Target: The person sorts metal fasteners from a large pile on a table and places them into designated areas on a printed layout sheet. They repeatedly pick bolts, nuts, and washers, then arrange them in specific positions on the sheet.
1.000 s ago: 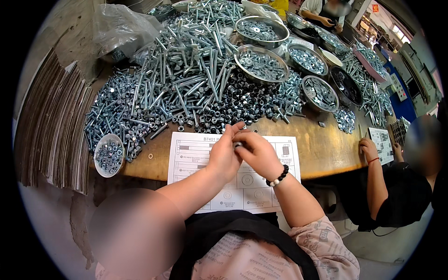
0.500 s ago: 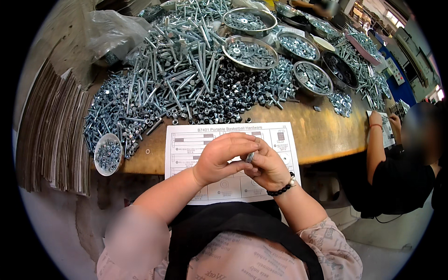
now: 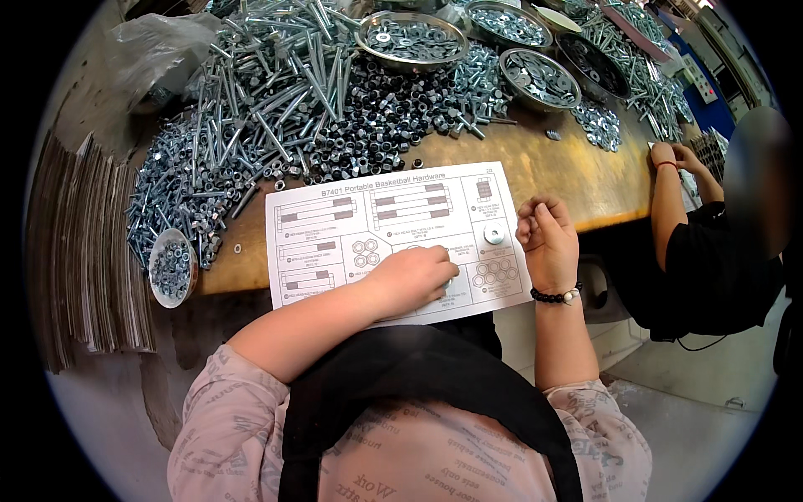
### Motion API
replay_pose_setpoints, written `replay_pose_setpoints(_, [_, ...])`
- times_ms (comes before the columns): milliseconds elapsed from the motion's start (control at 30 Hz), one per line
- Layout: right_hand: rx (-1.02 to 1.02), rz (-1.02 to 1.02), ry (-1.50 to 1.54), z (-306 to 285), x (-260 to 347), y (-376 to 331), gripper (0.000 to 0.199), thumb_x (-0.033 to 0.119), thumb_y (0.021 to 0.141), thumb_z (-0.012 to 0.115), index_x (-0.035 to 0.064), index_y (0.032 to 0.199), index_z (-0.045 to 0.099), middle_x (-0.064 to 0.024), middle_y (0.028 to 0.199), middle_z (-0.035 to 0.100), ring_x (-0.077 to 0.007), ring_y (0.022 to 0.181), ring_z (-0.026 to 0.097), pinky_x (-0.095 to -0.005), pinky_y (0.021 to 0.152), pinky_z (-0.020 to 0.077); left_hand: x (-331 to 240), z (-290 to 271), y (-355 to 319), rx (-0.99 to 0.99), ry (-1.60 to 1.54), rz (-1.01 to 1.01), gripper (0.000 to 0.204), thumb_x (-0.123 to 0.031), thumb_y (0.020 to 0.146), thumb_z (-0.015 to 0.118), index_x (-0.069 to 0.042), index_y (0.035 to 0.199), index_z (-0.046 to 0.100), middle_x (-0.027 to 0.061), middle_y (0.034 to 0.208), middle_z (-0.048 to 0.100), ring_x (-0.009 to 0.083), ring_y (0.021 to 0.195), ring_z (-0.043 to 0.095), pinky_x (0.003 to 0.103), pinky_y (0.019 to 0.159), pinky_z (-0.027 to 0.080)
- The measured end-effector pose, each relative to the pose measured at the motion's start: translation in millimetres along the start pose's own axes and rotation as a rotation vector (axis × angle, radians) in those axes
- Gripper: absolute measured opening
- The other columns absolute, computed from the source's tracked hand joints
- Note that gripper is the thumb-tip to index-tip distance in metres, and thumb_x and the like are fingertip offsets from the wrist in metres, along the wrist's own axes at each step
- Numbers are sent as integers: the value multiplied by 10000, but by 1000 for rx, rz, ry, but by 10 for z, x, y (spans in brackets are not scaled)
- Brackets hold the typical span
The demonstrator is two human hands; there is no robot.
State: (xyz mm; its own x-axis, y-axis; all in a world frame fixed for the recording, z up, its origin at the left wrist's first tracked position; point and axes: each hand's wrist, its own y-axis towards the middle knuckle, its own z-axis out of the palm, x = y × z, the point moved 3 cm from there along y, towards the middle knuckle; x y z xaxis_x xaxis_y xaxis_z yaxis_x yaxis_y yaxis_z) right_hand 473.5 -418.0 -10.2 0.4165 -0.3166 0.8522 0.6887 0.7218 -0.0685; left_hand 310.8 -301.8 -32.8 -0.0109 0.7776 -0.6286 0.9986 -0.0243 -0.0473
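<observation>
By the left hand (image 3: 416,281), a small shiny metal piece (image 3: 448,285) is partly covered under the fingertips, and it cannot be told if it is gripped or only touched; the right hand (image 3: 549,243) is held with half-curled fingers, whose possible content is hidden. A flat washer (image 3: 495,233) is seen loose on the printed sheet (image 3: 389,241), between both hands' fingers, nearer the right ones. If the sheet were pulled by the left fingers, both pieces could be slid off, as the desk (image 3: 590,186) seems overhung by it
</observation>
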Motion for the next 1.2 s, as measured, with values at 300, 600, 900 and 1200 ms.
replay_pose_setpoints(300, [9,8,-141,-75,6,93,132,98,886,485,29,988,535,-46,854,576,-95,684,498,-217,606,394,-40,31,68,83,144,81,335,-152,679,665,-51,981,561,125,909,540,303,837,559,381,726,467])
replay_pose_setpoints(600, [112,-222,-1235,-97,-12,985,191,139,794,584,21,944,599,-84,882,591,-185,721,573,-279,664,460,318,-464,202,-123,-25,-72,419,-214,720,673,-69,1093,551,111,1007,535,267,876,560,348,773,461])
replay_pose_setpoints(900, [185,-360,-1717,61,-371,1817,262,163,759,605,157,1020,578,-116,938,570,-315,864,565,-396,727,468,970,-800,1045,-456,236,-83,304,-134,759,579,-84,1058,575,79,994,563,266,859,562,374,744,462])
replay_pose_setpoints(1200, [171,-202,-1341,-35,-251,1645,247,136,749,578,90,989,619,-126,899,631,-278,825,597,-354,722,477,921,-662,1538,-384,521,-120,109,-117,770,509,-69,838,580,99,849,571,274,823,578,393,710,465])
